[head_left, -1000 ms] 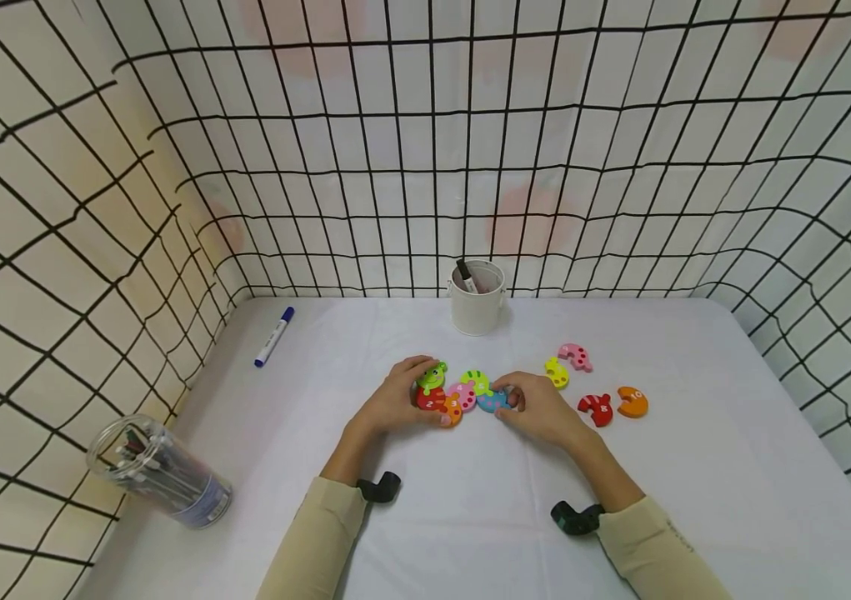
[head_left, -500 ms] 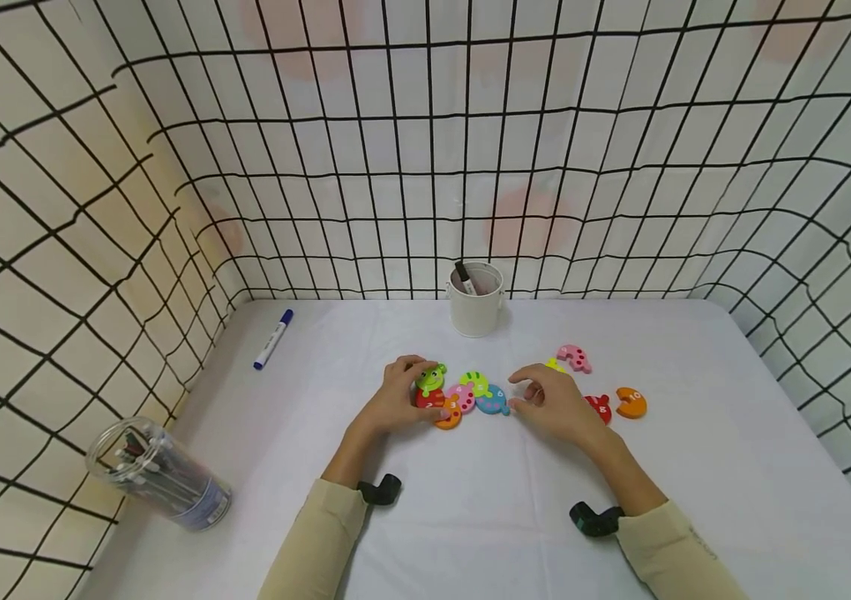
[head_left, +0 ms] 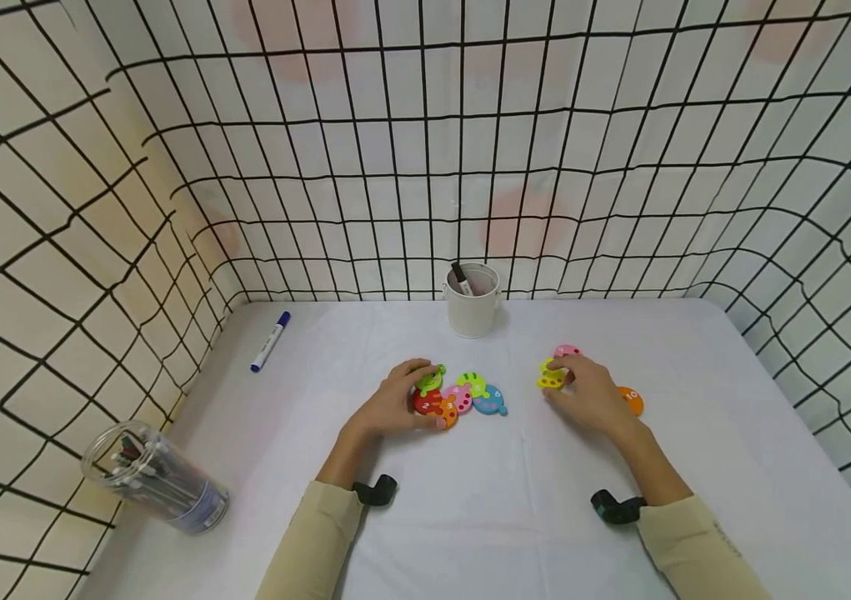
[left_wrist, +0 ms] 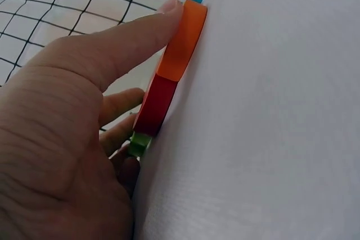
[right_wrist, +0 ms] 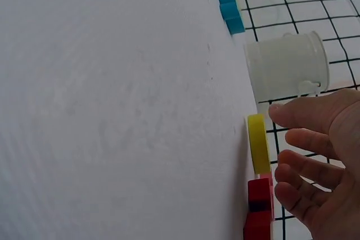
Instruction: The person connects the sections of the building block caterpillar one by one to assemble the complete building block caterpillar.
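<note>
A row of numbered caterpillar puzzle pieces lies left of the table's middle: a green smiling head (head_left: 429, 382), a red piece (head_left: 426, 402), an orange piece (head_left: 448, 413), a pink piece (head_left: 460, 397), a striped green piece (head_left: 473, 383) and a blue piece (head_left: 490, 401). My left hand (head_left: 387, 402) rests over the row's left end, fingertips at the head and thumb on the orange piece (left_wrist: 185, 40). Farther right, my right hand (head_left: 588, 393) reaches over a yellow dotted piece (head_left: 551, 377), index finger and thumb spread about it. In the right wrist view the fingers hover by the yellow piece (right_wrist: 259, 144).
Behind the yellow piece lies a pink piece (head_left: 566, 351); an orange piece (head_left: 632, 400) peeks out beyond my right hand, which hides a red one in the head view. A white bucket (head_left: 473, 310) with a marker, a blue-capped marker (head_left: 271, 342) and a pen jar (head_left: 162, 483) stand around.
My right hand has let go of the blue piece and moved right to the yellow piece, covering the loose red piece. My left hand stays at the left end of the row.
</note>
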### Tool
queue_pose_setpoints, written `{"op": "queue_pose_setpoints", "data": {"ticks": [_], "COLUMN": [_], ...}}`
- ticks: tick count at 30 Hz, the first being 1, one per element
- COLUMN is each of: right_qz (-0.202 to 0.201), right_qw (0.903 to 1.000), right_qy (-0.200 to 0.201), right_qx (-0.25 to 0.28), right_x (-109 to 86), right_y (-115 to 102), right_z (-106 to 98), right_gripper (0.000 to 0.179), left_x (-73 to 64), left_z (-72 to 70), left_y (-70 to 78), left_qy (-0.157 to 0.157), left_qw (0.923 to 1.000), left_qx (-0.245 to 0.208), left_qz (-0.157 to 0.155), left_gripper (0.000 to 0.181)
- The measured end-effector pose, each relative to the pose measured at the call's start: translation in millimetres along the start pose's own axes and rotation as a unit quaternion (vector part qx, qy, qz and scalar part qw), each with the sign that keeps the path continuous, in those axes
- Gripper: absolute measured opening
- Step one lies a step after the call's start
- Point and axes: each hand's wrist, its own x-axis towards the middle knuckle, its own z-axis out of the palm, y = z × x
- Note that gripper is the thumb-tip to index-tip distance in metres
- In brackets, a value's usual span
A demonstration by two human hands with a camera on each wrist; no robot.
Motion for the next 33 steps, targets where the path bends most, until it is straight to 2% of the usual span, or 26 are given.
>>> {"op": "queue_pose_setpoints", "data": {"ticks": [7,11,26,33], "right_qz": [0.013,0.026,0.046,0.037], "right_qw": [0.999,0.998,0.9982,0.9988], "right_qy": [-0.039,-0.056,-0.037,-0.011], "right_qx": [-0.014,-0.008,0.005,0.029], "right_x": [4.7,6.1,12.7,5.7], "right_y": [4.0,3.1,0.8,1.2], "right_z": [3.1,6.8,14.1,9.4], "right_gripper": [0.058,0.058,0.054,0.051], "left_x": [-0.6,-1.7,0.6,1.8], "left_z": [0.5,0.5,1.6,2.8], "left_y": [-1.0,-1.2,-2.1,-2.8], "left_qy": [0.003,0.006,0.035,0.05], "left_qw": [1.0,0.9999,0.9983,0.9969], "left_qx": [-0.002,-0.006,-0.036,-0.045], "left_qz": [-0.007,-0.011,-0.029,-0.041], "left_gripper": [0.09,0.089,0.09,0.09]}}
